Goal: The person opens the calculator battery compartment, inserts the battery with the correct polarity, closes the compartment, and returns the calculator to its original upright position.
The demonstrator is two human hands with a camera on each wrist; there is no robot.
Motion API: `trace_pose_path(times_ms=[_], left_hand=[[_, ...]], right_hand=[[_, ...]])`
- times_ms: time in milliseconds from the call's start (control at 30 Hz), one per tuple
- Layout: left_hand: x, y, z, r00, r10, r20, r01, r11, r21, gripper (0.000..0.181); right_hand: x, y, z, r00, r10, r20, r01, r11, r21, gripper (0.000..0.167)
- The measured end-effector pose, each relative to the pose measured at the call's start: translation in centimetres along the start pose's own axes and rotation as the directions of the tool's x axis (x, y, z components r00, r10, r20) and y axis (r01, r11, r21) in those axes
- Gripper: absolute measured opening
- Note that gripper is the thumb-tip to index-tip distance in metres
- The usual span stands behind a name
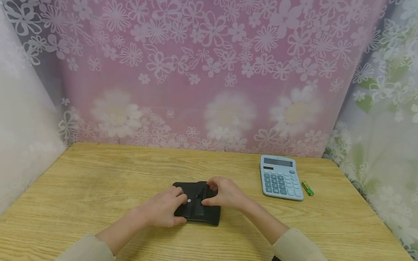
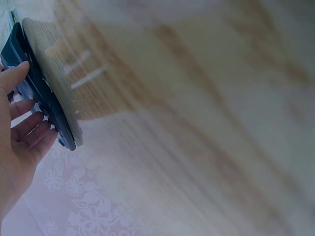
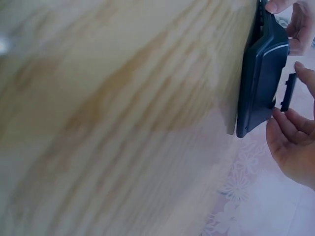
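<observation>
A flat black device (image 1: 211, 215), probably a calculator turned face down, lies on the table in front of me. Its front cannot be seen. My left hand (image 1: 162, 207) grips its left part, thumb at the near edge and fingers over the upturned back. Between thumb and fingers my right hand (image 1: 227, 193) pinches a small black battery cover (image 3: 289, 92). In the right wrist view this cover stands apart from the device's back, with small tabs along one side. The left wrist view shows the device edge-on beside the left fingers (image 2: 37, 130).
A light blue calculator (image 1: 281, 178) lies face up at the back right of the wooden table (image 1: 110, 170). Beside it is a green battery (image 1: 307, 188). Flowered cloth (image 1: 202, 60) hangs behind the table and at the sides.
</observation>
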State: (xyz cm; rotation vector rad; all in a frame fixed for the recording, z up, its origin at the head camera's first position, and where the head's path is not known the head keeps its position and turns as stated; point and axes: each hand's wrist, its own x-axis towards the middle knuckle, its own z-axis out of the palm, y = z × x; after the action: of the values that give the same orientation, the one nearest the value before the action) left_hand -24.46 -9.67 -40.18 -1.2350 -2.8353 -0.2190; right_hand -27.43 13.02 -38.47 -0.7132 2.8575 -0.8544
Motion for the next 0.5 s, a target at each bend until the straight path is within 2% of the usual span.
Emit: trace_pose_path(times_ms=[333, 500], left_hand=[[-0.01, 0.01, 0.03, 1.0, 0.009, -0.011, -0.009, 1.0, 0.016, 0.041], [-0.05, 0.08, -0.1, 1.0, 0.001, -0.002, -0.001, 1.0, 0.009, 0.04]], right_hand=[[-0.6, 0.38, 0.63, 0.997, -0.055, -0.05, 0.059, 0.996, 0.063, 0.048], [-0.63, 0.53, 0.72, 0.996, -0.055, -0.065, 0.059, 0.996, 0.065, 0.049]])
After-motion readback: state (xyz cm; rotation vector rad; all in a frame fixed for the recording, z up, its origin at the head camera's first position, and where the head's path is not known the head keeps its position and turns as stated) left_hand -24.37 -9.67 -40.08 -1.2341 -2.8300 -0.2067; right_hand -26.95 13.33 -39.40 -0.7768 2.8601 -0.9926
